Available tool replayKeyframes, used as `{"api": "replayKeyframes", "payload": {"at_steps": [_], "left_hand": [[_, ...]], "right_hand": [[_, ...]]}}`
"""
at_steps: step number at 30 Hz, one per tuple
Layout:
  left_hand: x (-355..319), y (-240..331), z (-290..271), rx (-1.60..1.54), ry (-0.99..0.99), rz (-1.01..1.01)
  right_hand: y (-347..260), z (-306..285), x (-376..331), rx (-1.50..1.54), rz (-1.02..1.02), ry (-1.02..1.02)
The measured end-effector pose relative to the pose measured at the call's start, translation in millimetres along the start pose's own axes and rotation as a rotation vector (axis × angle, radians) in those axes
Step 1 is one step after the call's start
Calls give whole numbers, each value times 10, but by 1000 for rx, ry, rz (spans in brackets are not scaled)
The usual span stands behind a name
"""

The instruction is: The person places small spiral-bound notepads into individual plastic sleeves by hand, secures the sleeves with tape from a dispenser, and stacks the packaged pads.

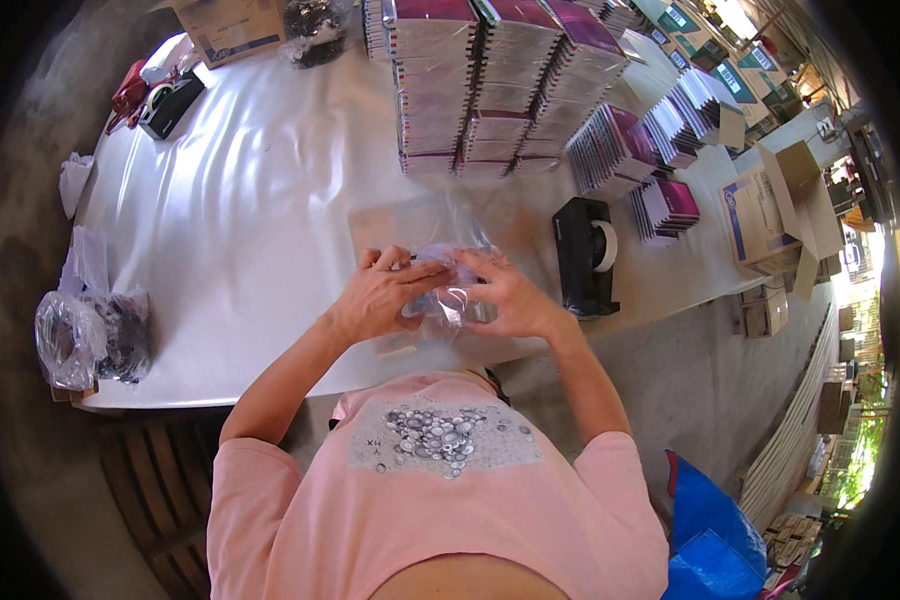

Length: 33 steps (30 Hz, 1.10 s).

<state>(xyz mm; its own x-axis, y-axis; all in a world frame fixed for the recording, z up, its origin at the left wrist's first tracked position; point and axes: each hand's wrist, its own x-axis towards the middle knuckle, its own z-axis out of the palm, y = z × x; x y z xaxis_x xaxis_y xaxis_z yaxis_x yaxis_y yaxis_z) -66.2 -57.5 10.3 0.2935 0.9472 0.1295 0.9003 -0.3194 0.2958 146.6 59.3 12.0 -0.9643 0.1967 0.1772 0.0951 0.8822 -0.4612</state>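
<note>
Clear plastic bag [448, 290] between both hands [450, 295]

Glossy clear plastic bag [448, 290], glossy white table covering [250, 200], matt black plastic tape dispenser [582, 262].

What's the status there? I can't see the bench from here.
Left hand and right hand both gripping a small clear bag. Bag held over table edge. Tape dispenser beside right hand, not blocking.

the table [250, 230] is glossy white. the tape dispenser [582, 257] is black with a white roll. the stacked booklets [490, 80] have magenta covers. the shirt [430, 500] is pink with a grey bubble print. the bag [715, 545] is blue.
</note>
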Motion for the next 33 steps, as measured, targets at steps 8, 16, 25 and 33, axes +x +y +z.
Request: {"api": "replayKeyframes", "payload": {"at_steps": [8,16,25,33], "left_hand": [[-178,75,-128,33,-138,-66],[213,162,-137,-2,-31,73],[171,-27,-48,-64,-85,59],[185,-70,-105,47,-165,83]], "right_hand": [[419,222,513,794,325,55],[504,240,507,963,289,876],[522,-225,-1577,-284,1368,646],[610,-190,-1705,870,1437,705]]}}
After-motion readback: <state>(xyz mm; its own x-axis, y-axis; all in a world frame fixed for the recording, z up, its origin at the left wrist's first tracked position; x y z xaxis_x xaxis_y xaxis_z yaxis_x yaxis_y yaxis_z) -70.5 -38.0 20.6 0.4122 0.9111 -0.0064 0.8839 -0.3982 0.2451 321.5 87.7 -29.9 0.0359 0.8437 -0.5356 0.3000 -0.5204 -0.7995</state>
